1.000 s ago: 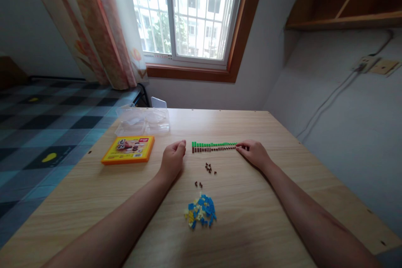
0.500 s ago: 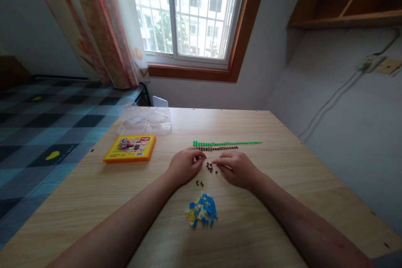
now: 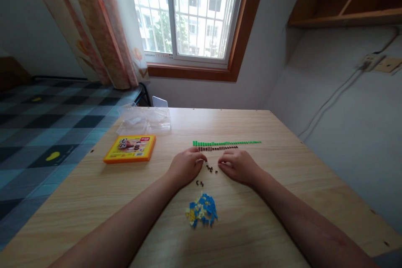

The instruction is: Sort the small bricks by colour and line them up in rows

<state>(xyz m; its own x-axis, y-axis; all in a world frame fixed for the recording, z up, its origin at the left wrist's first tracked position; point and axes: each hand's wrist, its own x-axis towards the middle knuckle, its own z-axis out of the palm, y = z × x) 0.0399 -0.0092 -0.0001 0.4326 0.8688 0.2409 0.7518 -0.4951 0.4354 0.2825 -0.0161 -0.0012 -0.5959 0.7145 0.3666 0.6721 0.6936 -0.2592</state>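
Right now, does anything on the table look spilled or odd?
Only mildly: the loose brown blocks and jumbled blue-and-yellow pile nearer the camera lie untidily, which looks odd against the neat green row and brown row beyond. Whether they were spilled, I can't tell.

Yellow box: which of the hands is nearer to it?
Left. The left hand is to the right of the yellow box, apart from it; the right hand is farther right, past the loose brown pieces.
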